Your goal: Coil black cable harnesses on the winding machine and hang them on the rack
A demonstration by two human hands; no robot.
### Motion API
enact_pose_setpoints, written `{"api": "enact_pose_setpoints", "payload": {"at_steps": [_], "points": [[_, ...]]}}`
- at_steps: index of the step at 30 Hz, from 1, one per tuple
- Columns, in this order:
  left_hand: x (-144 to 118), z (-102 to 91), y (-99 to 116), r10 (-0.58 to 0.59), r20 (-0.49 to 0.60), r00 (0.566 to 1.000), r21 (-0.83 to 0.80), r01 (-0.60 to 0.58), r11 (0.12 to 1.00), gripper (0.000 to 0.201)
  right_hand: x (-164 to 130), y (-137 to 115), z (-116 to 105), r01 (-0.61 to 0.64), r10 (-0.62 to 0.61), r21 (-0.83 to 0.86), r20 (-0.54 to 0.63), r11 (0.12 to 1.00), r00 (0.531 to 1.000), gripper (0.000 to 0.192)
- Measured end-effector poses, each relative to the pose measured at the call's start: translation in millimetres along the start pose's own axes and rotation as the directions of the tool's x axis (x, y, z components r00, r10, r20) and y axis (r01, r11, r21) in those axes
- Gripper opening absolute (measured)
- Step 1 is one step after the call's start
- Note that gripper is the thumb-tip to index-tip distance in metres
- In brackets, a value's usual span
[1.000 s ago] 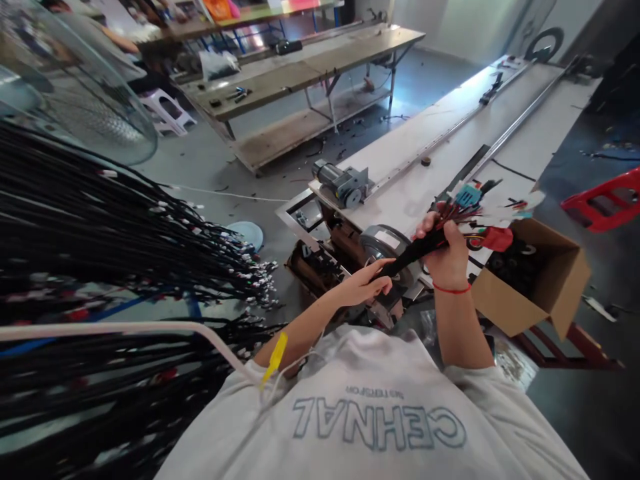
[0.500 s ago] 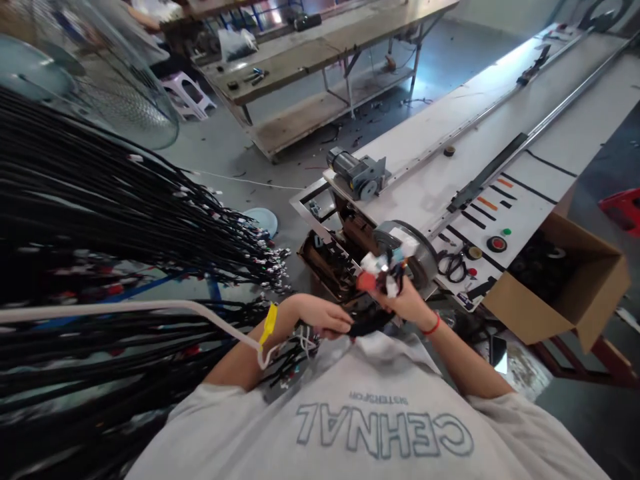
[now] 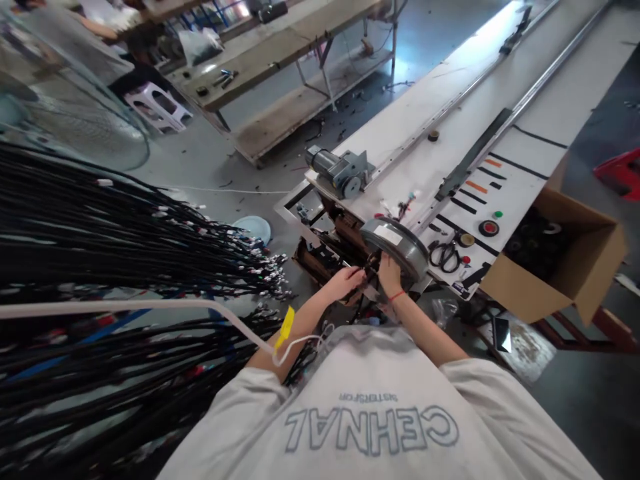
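Note:
My left hand (image 3: 346, 281) and my right hand (image 3: 387, 272) are close together at the near end of a long white workbench (image 3: 425, 167). Both are closed on a thin black cable harness (image 3: 370, 265) just below a round grey metal drum (image 3: 395, 243). A red string circles my right wrist. A few coloured wire ends (image 3: 404, 203) lie on the bench behind the drum; whether they belong to the held harness I cannot tell. A yellow tag (image 3: 285, 327) on a white cord hangs by my left forearm.
A rack of several black wire harnesses (image 3: 125, 247) fills the left. On the bench are scissors (image 3: 443, 254), a red button (image 3: 489, 228) and a grey motor (image 3: 340, 175). An open cardboard box (image 3: 575, 267) stands at the right. Wooden benches (image 3: 285, 60), a fan and another person are behind.
My right hand held the harness up with its coloured connectors, then both hands came down and forward to the drum at the bench end. The connector bunch is no longer in my grip.

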State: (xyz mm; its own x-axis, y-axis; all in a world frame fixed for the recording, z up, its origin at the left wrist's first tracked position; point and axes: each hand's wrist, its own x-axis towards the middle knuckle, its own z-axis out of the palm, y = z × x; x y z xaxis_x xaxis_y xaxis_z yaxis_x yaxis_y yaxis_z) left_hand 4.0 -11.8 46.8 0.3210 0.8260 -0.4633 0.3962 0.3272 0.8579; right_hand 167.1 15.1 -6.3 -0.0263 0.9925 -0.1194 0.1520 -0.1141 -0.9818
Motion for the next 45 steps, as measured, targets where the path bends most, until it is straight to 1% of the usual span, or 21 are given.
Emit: {"api": "enact_pose_setpoints", "payload": {"at_steps": [1, 3, 5, 8, 10, 12, 16, 18, 19, 22, 24, 26, 28, 30, 33, 36, 37, 39, 42, 43, 45], "points": [[10.6, 1.2, 7.7, 0.073, -0.068, 0.995, 0.093, -0.066, 0.993, 0.039, -8.4, 0.6, -2.8, 0.031, -0.035, -0.079, -0.045, 0.996, 0.998, 0.021], [24.0, 0.4, 21.6, 0.191, -0.132, 0.973, 0.254, -0.154, 0.955, 0.033, -24.2, 2.8, -7.9, 0.085, -0.106, -0.254, -0.070, 0.963, 0.992, 0.024], [28.6, -3.0, 29.9, 0.252, -0.127, 0.959, 0.348, -0.195, 0.917, 0.030, -31.8, 5.9, -10.0, 0.109, -0.127, -0.423, -0.015, 0.900, 0.992, 0.025], [27.3, -8.4, 31.7, 0.293, -0.090, 0.952, 0.410, -0.232, 0.882, 0.030, -25.3, 9.6, -8.9, 0.051, -0.055, -0.516, 0.008, 0.855, 0.998, 0.020], [24.5, -10.0, 30.1, 0.300, -0.055, 0.952, 0.444, -0.246, 0.862, 0.029, -18.0, 10.2, -8.7, 0.020, -0.019, -0.498, 0.008, 0.867, 1.000, 0.013], [21.0, -9.3, 28.5, 0.294, -0.028, 0.955, 0.483, -0.245, 0.841, 0.028, -15.6, 9.7, -10.3, 0.043, -0.033, -0.451, 0.031, 0.892, 0.999, 0.011], [14.6, -5.9, 24.2, 0.287, -0.035, 0.957, 0.529, -0.226, 0.818, 0.023, -22.7, 6.4, -16.5, 0.202, -0.189, -0.377, 0.072, 0.904, 0.979, 0.008], [11.8, -5.5, 21.5, 0.301, -0.050, 0.952, 0.540, -0.227, 0.810, 0.023, -23.7, 3.7, -18.3, 0.225, -0.213, -0.398, 0.074, 0.890, 0.974, 0.007], [10.4, -5.5, 20.1, 0.307, -0.058, 0.950, 0.549, -0.227, 0.805, 0.023, -22.4, 2.3, -18.4, 0.207, -0.195, -0.424, 0.070, 0.882, 0.978, 0.006], [6.1, -5.4, 17.3, 0.322, -0.085, 0.943, 0.590, -0.213, 0.779, 0.025, -14.9, -0.6, -16.9, 0.114, -0.077, -0.492, 0.095, 0.863, 0.992, 0.022], [2.7, -4.2, 16.2, 0.335, -0.112, 0.936, 0.637, -0.192, 0.747, 0.026, -11.4, 0.0, -16.6, 0.122, -0.059, -0.485, 0.143, 0.866, 0.988, 0.025], [-1.5, -1.8, 14.9, 0.326, -0.141, 0.935, 0.702, -0.137, 0.699, 0.027, -12.4, 2.9, -18.0, 0.172, -0.112, -0.440, 0.158, 0.881, 0.981, 0.021], [-6.4, 1.4, 12.2, 0.290, -0.160, 0.944, 0.760, -0.069, 0.646, 0.028, -18.4, 6.2, -21.1, 0.231, -0.199, -0.373, 0.122, 0.899, 0.972, 0.017], [-10.6, 4.8, 6.9, 0.255, -0.162, 0.953, 0.790, -0.029, 0.612, 0.030, -27.3, 6.8, -24.9, 0.265, -0.249, -0.306, 0.091, 0.914, 0.964, 0.017], [-13.5, 9.2, -6.0, 0.231, -0.153, 0.961, 0.799, -0.018, 0.602, 0.031, -37.7, -3.0, -28.5, 0.299, -0.282, -0.254, 0.100, 0.920, 0.954, 0.022], [-12.4, 12.9, -20.8, 0.197, -0.154, 0.968, 0.800, 0.005, 0.600, 0.030, -33.8, -20.8, -24.4, 0.375, -0.365, -0.227, 0.085, 0.899, 0.927, 0.026], [-11.6, 13.9, -24.8, 0.191, -0.151, 0.970, 0.800, 0.006, 0.600, 0.031, -28.6, -25.4, -21.7, 0.399, -0.388, -0.223, 0.096, 0.889, 0.917, 0.027], [-10.2, 15.4, -30.4, 0.198, -0.137, 0.971, 0.802, -0.008, 0.597, 0.033, -15.3, -28.9, -17.0, 0.410, -0.379, -0.256, 0.161, 0.876, 0.911, 0.030], [-9.0, 15.8, -32.1, 0.202, -0.119, 0.972, 0.814, -0.021, 0.580, 0.034, -1.1, -20.9, -18.6, 0.387, -0.305, -0.331, 0.274, 0.860, 0.912, 0.046], [-9.0, 15.6, -31.1, 0.196, -0.118, 0.974, 0.819, -0.016, 0.573, 0.033, -0.2, -16.7, -21.6, 0.400, -0.307, -0.345, 0.294, 0.849, 0.905, 0.049], [-9.6, 15.5, -28.2, 0.184, -0.118, 0.976, 0.829, -0.005, 0.559, 0.032, -3.0, -10.7, -27.7, 0.474, -0.367, -0.377, 0.322, 0.796, 0.873, 0.042]]}}
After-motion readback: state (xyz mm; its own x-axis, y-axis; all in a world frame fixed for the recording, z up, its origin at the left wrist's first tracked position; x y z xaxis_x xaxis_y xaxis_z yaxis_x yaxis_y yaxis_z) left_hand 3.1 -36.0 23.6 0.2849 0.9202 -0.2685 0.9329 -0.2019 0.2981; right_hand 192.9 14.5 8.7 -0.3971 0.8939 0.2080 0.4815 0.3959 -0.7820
